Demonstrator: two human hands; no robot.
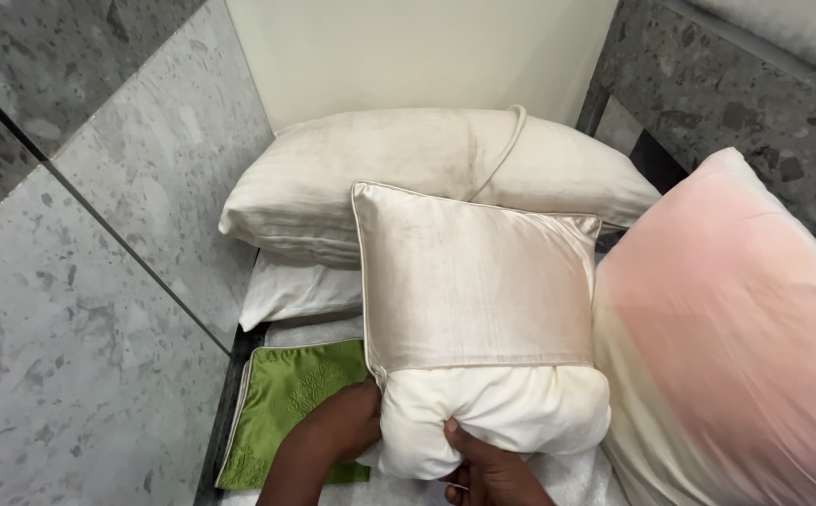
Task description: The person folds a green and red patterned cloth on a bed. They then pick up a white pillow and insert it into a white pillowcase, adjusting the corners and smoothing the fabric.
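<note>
The person is kneeling or leaning over a narrow space between grey speckled stone walls (98,309), working on a small square cushion. Its shiny cream cover (473,276) is sitting in the middle of the view, leaning back against a large beige pillow (408,173), which is propping it up so both hands are free to work at the open bottom edge. The white cushion insert (497,412) is bulging out below the cover's hem, bunched into folds, so it is only partly inside.

The left hand (337,426) is pressing into the left side of the insert, fingers closed on the soft filling, apparently squeezing it narrower so it can pass the cover's opening. The right hand (492,468) is gripping the insert from beneath, fingers curled and pinching the fabric, supporting its weight.

A green embroidered cover (286,394) is lying flat just left of the hands, partly under the left wrist, laid out of the way. A white pillow (300,290) is lying beneath the beige one. On the right a large pink-tinted pillow (736,328) is touching the cushion's side. White towelling (576,478) is showing beneath the hands.
</note>
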